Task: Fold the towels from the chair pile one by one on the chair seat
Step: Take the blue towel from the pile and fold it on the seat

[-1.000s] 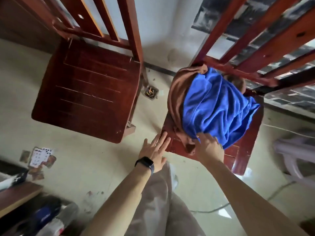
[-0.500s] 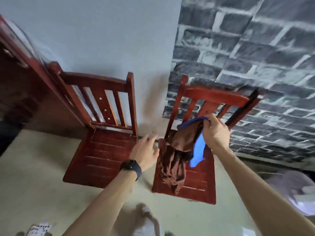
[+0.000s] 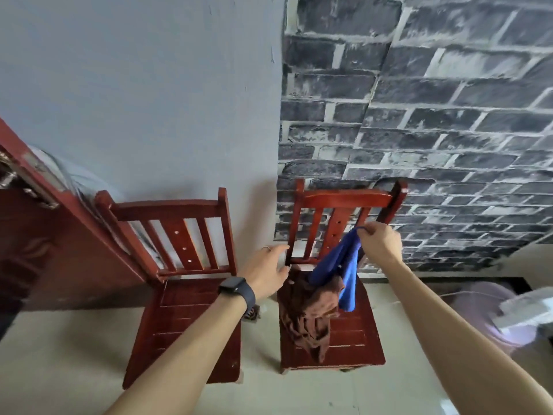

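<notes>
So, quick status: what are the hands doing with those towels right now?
Right hand pinching blue towel by a corner, held up. Left hand open, empty. Brown towel heaped on chair seat.

Towels (image 3: 311, 313) on right chair (image 3: 353, 342)

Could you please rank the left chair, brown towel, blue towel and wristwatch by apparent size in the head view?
1. left chair
2. brown towel
3. blue towel, hanging bunched, so only somewhat smaller-looking
4. wristwatch, smallest though nearer the camera
</notes>
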Demonstrator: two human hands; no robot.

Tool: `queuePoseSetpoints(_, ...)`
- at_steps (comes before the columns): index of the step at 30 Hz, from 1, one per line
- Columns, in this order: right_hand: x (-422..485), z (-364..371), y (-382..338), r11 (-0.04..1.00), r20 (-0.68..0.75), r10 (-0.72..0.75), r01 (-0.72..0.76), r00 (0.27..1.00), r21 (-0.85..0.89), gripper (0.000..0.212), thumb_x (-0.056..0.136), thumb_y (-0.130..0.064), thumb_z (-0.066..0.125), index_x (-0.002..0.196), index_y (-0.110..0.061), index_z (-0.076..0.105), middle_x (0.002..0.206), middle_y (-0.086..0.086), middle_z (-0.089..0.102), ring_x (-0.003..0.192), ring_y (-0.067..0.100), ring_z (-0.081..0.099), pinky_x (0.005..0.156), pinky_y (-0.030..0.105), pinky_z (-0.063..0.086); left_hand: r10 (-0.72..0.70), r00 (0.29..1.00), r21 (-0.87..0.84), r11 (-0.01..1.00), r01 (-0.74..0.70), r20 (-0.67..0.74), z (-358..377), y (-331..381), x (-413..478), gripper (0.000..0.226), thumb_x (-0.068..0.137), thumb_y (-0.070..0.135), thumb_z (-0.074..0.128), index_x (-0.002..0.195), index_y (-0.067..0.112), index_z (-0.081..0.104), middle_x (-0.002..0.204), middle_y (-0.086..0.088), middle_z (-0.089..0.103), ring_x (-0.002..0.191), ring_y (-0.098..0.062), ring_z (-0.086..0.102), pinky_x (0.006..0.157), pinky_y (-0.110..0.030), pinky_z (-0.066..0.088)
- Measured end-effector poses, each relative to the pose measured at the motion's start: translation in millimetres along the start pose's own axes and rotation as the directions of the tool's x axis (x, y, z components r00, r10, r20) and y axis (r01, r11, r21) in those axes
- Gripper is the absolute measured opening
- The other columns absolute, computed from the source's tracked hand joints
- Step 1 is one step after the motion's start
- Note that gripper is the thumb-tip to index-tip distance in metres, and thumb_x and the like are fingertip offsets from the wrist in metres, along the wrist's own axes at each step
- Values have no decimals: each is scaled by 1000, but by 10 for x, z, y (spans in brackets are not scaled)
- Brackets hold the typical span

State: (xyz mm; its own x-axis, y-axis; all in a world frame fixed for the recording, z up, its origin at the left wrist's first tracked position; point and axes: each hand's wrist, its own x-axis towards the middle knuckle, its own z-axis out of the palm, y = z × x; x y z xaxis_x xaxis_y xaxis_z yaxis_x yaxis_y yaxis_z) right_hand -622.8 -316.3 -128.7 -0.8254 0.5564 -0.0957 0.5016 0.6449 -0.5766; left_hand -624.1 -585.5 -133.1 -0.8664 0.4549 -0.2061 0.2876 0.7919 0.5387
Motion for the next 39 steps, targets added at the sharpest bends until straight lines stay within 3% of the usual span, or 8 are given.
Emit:
queuePoseSetpoints(8,-580,-929,-763,926,-138,-220,251,966,284,14,95,-22,62,101,-31,70,83,-19,65,78,-7,62,72,6,44,205,978,-218,954,-206,-29,-477,723,424,69,86,52,65,146,30,40,143,2,52,126,-17,53,102,-30,44)
queuePoseSetpoints(12,-814,-1156,-1030,906,-141,-341,365,929,214,17,94,-16,65,101,-29,74,81,-25,64,74,-22,57,63,-3,38,303,928,-286,890,-356,-215,-908,1005,405,24,86,47,66,103,30,67,90,12,69,88,-12,66,74,-28,52)
queuePoseSetpoints(16,-989,-1067,-1177,877,-199,-443,469,874,109,15,89,-14,70,102,-21,74,81,-19,64,72,-9,59,65,1,38,322,856,-275,850,-449,-404,-1364,882,275,11,91,29,63,98,27,70,91,11,74,87,-8,68,76,-24,52)
queuePoseSetpoints(18,-1037,-869,-1213,864,-156,-486,500,860,66,19,86,-11,70,102,-20,73,85,-10,67,69,4,57,67,5,38,245,862,-363,830,-423,-444,-1574,733,198,12,91,21,62,99,24,70,92,12,72,88,-7,66,77,-17,49)
queuePoseSetpoints(23,-1255,-191,-1366,839,27,-518,502,855,209,26,82,-24,75,107,-32,73,97,-15,68,74,-1,62,67,8,42,160,921,-544,766,-343,-355,-2019,301,-115,15,88,27,58,97,23,69,85,13,68,85,-9,64,82,-37,54)
queuePoseSetpoints(31,-1514,678,-1910,790,320,-569,397,757,466,39,85,-34,75,120,-35,59,110,-14,66,71,11,71,70,28,54,101,971,-481,854,-196,-216,-2433,-247,-720,12,94,24,60,94,20,71,83,1,70,76,-5,61,72,-18,47)
queuePoseSetpoints(35,-1504,906,-2097,785,392,-618,514,681,345,9,90,-27,68,99,-27,66,82,-6,69,74,20,66,73,34,52,-21,961,-285,957,-61,-275,-2554,-704,-988,13,91,38,64,90,27,71,83,15,69,80,0,61,74,-17,43)
queuePoseSetpoints(39,-1398,901,-2263,741,314,-671,599,672,304,18,91,-26,65,108,-31,67,97,-8,62,70,8,61,76,29,49,-179,954,50,979,196,-238,-2597,-1213,-1324,17,88,47,63,79,34,67,77,12,67,78,-6,62,69,-24,46)
